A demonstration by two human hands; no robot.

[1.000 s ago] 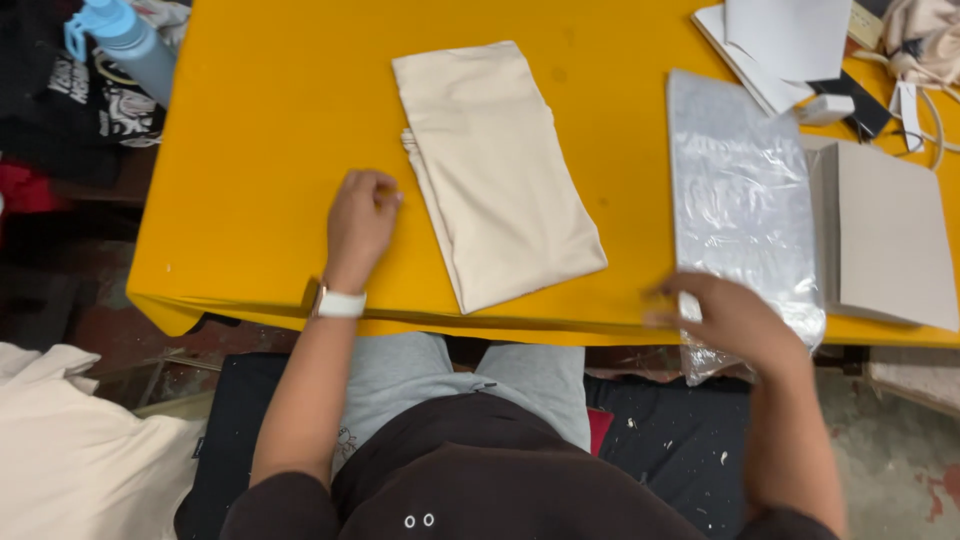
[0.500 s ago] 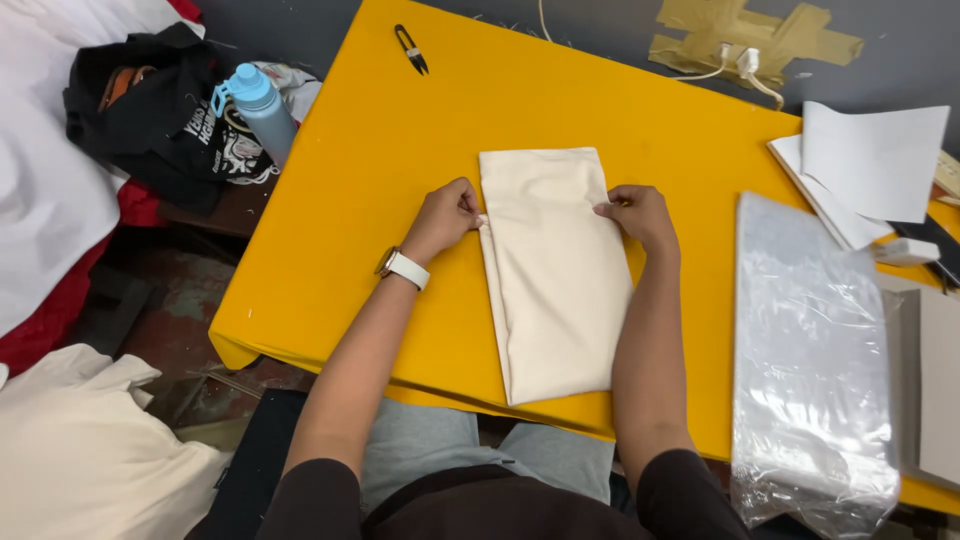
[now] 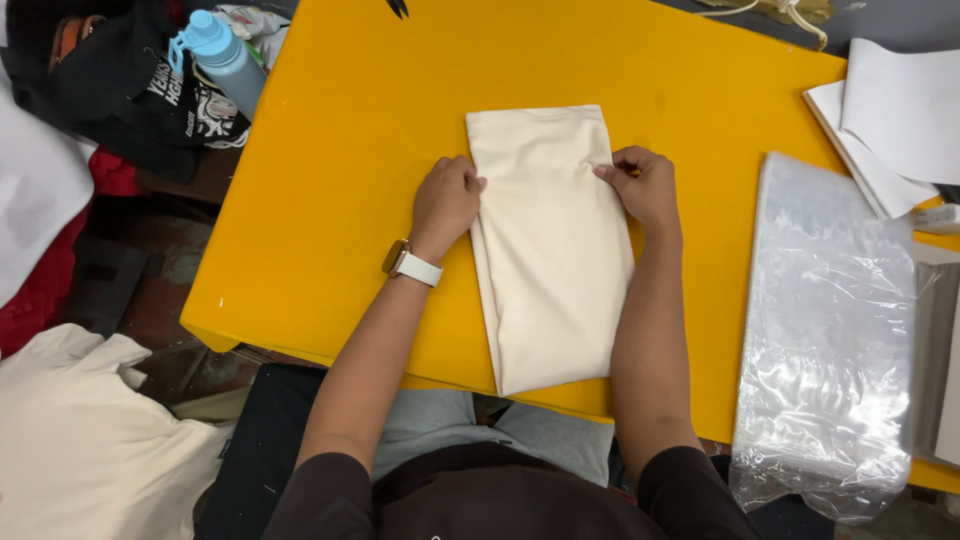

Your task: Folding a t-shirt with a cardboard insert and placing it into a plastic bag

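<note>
At far left I see a blue water bottle lying on a black bag beside the yellow table. My left hand, a watch on its wrist, curls its fingers onto the left edge of a folded cream cloth lying mid-table. My right hand pinches the cloth's right edge. Farther right lie clear plastic bags and white paper sheets.

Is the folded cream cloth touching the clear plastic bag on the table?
Apart. The head view shows a bare strip of yellow table between the folded cream cloth and the clear plastic bag, with the right hand on the cloth's right edge.
</note>
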